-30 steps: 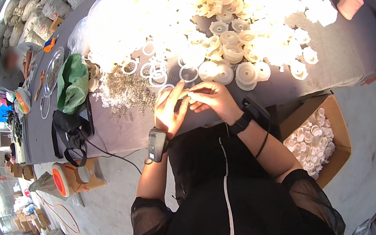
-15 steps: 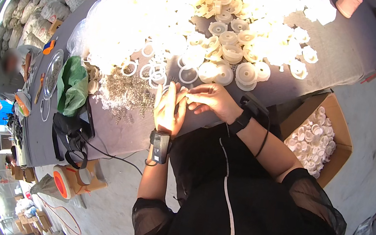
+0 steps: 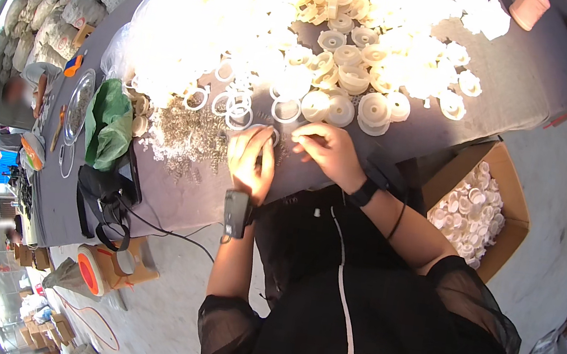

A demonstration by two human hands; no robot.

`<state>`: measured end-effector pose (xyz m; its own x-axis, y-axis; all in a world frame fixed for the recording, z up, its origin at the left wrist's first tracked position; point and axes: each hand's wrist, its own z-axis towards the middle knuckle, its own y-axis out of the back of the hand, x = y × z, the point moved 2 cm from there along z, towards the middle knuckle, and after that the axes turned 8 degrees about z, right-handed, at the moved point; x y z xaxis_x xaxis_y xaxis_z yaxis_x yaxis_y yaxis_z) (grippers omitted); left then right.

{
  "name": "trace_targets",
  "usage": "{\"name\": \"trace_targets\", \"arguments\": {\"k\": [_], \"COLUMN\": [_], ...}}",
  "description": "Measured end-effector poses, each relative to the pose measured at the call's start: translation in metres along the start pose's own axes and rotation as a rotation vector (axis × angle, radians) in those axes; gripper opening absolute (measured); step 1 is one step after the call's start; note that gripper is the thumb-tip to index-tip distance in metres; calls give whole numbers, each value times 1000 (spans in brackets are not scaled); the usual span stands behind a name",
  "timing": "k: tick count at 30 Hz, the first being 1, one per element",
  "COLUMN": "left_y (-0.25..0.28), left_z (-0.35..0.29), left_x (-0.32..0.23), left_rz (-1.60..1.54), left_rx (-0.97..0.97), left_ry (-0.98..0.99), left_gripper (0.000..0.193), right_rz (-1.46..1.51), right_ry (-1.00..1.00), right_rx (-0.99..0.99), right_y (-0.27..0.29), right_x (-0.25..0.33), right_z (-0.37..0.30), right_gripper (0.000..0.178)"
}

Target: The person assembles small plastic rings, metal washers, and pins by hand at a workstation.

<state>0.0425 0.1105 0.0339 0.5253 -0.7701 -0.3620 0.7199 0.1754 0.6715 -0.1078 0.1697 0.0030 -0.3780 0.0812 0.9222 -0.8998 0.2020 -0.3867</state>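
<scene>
My left hand [image 3: 251,160] is at the table's near edge, its fingers closed round a white plastic ring [image 3: 275,134] whose rim shows past the fingertips. Just to the right, my right hand [image 3: 330,153] hovers with thumb and fingers drawn together. Whatever it may pinch is too small to make out. Beyond my left hand lie several loose white rings [image 3: 239,116]. A pile of small metal springs [image 3: 195,132] spreads to its left. Cream plastic round caps [image 3: 374,110] sit in a heap beyond my right hand. A small white piece [image 3: 317,212] shows against my black clothing.
A cardboard box [image 3: 507,237] of white plastic parts stands on the floor at right. On the table's left are a green bag [image 3: 108,123], a black pouch [image 3: 104,192] with a cable, and a clear tray [image 3: 79,108]. Strong light washes out the far heap. Another person [image 3: 27,90] is at far left.
My right hand has drawn away from my left fingertips, slightly to the right. My left hand has turned a little, showing the ring's rim. A small white piece now shows on my clothing.
</scene>
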Motion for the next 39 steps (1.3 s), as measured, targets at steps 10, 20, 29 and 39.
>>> {"name": "trace_targets", "arguments": {"k": [10, 20, 29, 39], "left_y": [16, 30, -2, -133], "left_z": [-48, -106, -160, -217], "left_x": [-15, -19, -22, 25], "left_rz": [16, 146, -24, 290], "left_rx": [162, 247, 666, 1628], "left_ry": [-151, -128, -94, 141], "left_gripper": [26, 32, 25, 26], "right_rz": [-482, -1150, -1334, -1297], "right_ry": [309, 726, 683, 780], "right_rx": [93, -91, -336, -297], "right_y": [41, 103, 133, 133], "right_x": [4, 44, 38, 34], "right_z": [-76, -114, -95, -94], "right_gripper": [12, 20, 26, 26]}}
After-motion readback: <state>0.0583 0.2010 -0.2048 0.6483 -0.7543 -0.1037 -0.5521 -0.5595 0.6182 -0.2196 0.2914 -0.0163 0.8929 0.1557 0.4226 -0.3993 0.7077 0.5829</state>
